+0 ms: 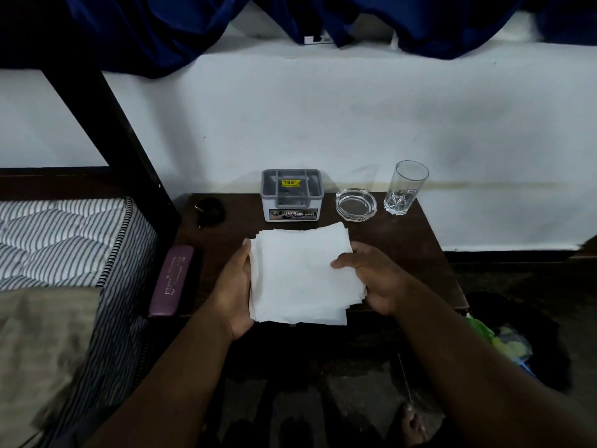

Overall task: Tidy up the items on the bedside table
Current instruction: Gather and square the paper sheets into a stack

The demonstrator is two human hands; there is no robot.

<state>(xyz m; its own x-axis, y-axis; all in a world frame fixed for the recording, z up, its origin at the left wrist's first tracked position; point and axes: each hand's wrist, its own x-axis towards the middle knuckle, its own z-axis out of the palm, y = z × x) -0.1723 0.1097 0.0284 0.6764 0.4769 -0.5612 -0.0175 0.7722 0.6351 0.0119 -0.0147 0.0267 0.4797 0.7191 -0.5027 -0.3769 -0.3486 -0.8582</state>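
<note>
A stack of white paper napkins is held over the front of the dark wooden bedside table. My left hand holds the stack's left edge, palm against it. My right hand grips the right edge, thumb on top and fingers underneath. Behind the napkins stands a grey organiser box with a yellow label. To its right sit a glass ashtray and an upright, empty drinking glass. A small black round object lies at the table's back left, and a purple case rests along the left edge.
A bed with a striped mattress and a dark frame post stands left of the table. The white wall rises behind, with blue curtains above. A dark bin with green and blue rubbish sits on the floor at right.
</note>
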